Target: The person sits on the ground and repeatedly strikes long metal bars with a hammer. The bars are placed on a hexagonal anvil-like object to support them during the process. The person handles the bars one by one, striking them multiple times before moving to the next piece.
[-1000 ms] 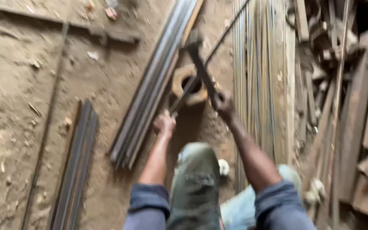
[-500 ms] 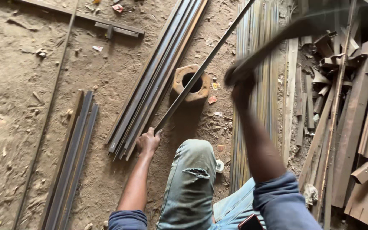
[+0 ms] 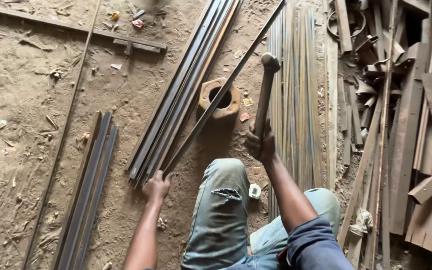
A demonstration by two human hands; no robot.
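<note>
My left hand (image 3: pixel 156 187) grips the near end of a long thin steel rod (image 3: pixel 226 86) that lies slanted across a rusty hollow metal block (image 3: pixel 219 99) on the dirt floor. My right hand (image 3: pixel 261 143) is closed around the handle of a hammer (image 3: pixel 265 89), whose head points away from me just right of the rod and the block. My knees in torn jeans (image 3: pixel 221 210) are bent below both hands.
A bundle of flat steel bars (image 3: pixel 181 95) lies left of the rod, and another bundle (image 3: pixel 88 190) lies further left. Thin rods (image 3: pixel 296 100) are spread on the right. Scrap wood and metal (image 3: pixel 406 125) are piled at the far right.
My right hand swung the hammer up to the right, then brought it back down toward the block. My left hand slid back along the rod toward me.
</note>
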